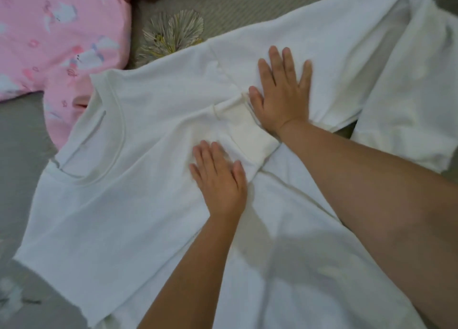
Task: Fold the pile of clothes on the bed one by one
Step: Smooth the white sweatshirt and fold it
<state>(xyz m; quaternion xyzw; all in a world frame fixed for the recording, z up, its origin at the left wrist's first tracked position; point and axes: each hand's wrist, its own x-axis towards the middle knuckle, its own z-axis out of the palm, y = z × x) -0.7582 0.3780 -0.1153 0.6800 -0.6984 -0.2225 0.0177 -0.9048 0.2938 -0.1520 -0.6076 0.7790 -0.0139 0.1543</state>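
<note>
Your two bare forearms come in nearest the lens from the bottom edge and the right edge, both crossing over the white T-shirt [138, 229], which lies spread across most of the grey bedsheet [22, 135]. Its round neckline sits towards the left, one short sleeve lies at the lower left, and the body runs off towards the upper right. Part of the white fabric at the far right is doubled over in a loose flap.

Beyond the collar, at the upper left, a pink printed garment [49, 36] lies bunched on the bed; the shirt's collar edge overlaps its lower part. A pale flower motif [171, 34] shows on the sheet just beside it. Nothing lies on top of the shirt except your hands.

Your right hand [282, 95] rests flat on the shirt with fingers straight and spread, gripping nothing. Your left hand [220, 180] also lies flat, fingers together, pressing the fabric. Between them, touching both, lies the folded-in sleeve [250, 135].
</note>
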